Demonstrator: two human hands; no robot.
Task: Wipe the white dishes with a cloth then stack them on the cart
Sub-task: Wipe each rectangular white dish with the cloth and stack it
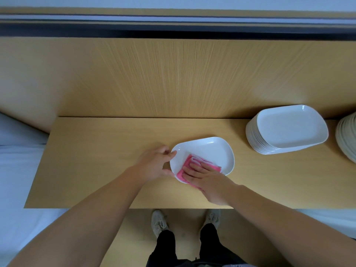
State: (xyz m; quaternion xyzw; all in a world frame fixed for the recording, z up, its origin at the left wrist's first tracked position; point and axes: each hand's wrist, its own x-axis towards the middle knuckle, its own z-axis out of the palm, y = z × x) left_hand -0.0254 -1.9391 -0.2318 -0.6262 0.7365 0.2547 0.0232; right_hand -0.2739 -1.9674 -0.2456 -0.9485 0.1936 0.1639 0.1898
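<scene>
Item under work: one white dish [211,148], lying flat on the worktop [96,162] just right of centre frame. A folded pink cloth [207,163] lies inside it, over the lower-left part of the well and overhanging the near rim.

Left grip [154,163]: closed on the dish's left rim, thumb on top of the edge, fingers curled round the near side. Judged purpose: to pin the dish so it does not slide or turn under the wiping.

Right grip [205,176]: open, with straight fingers laid flat on the cloth and pressing it into the dish. A flat hand spreads pressure over the cloth, which suits wiping; nothing is clutched.

Pose: both forearms reach forward from the lower corners of the frame and converge on the dish. The left wrist is turned inward towards the rim, and the right hand is angled to upper left.

Supply: a tall stack of matching dishes [287,130] stands at right of frame, well apart from the work. A second, cream-toned stack [348,137] is cut by the right edge.

No cart can be identified. The wiping step is judged in hand, stacking not yet done.
</scene>
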